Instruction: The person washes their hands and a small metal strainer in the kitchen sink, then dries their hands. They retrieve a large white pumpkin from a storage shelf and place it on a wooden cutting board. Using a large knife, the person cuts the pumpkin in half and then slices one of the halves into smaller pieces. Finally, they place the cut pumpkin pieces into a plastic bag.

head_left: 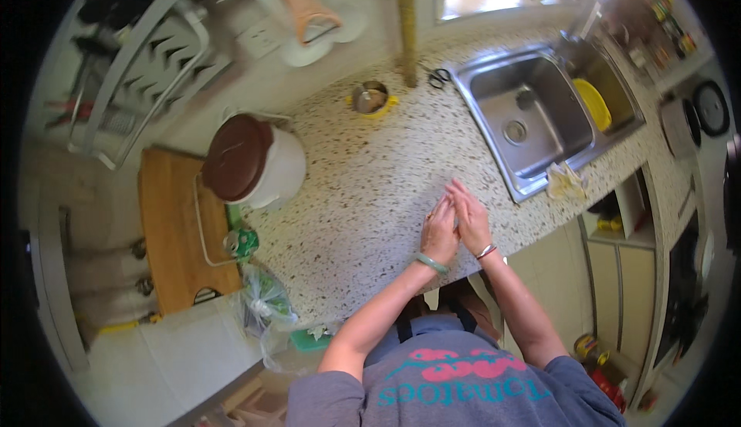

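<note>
My left hand, with a pale green bangle on the wrist, meets my right hand over the speckled counter. Palm faces palm, and the fingers of both stretch forward, away from me. On the right wrist are a red and a silvery band. Whether anything lies between the palms is hidden. A crumpled yellowish cloth rests on the near rim of the steel sink, to the right of my hands.
Left on the counter are a white pot with a brown lid, a green can and a plastic bag of greens. Farther back stand a small cup and black scissors. A yellow basket sits in the smaller basin.
</note>
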{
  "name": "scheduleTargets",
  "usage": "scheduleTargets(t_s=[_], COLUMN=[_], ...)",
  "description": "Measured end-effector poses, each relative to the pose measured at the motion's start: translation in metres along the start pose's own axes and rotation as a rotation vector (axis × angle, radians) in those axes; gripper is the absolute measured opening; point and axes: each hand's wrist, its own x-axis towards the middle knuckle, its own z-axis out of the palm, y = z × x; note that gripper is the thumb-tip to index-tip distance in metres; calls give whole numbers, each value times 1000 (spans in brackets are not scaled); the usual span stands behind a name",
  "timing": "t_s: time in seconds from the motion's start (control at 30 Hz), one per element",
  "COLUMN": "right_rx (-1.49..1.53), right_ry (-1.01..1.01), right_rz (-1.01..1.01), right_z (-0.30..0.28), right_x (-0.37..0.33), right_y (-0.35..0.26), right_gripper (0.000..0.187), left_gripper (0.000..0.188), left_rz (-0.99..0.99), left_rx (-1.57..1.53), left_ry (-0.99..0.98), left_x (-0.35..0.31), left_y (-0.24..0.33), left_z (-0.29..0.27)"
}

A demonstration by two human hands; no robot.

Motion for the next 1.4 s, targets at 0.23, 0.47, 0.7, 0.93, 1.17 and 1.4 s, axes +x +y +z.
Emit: scheduleTargets(t_s=[0.23,0.47,0.7,0.93,1.17,1.4], right_rx=[309,501,754,677,763,815], right_ry=[-340,-746,-1063,-1082,-1178,-1201], right_rz=[82,204,233,322,414,367], right_z=[92,196,347,436,456,453], right_x=[4,-1,-9,-12,-25,-37], right_y=[-49,-123,-231,-269,-248,-256], right_gripper=[38,50,64,78,87,83], left_gripper=[25,29,40,50,47,47], left_rz=[-68,-168,-270,-725,-823,-817], left_rx=[267,696,1045,899,766,878], left_ry=[144,491,767,529,455,442], left_x=[-16,-36,-75,-77,-79,-75], left_y=[-30,-48,-90,-122,-139,-90], left_z=[-122,-321,-499,-580,-583,-583])
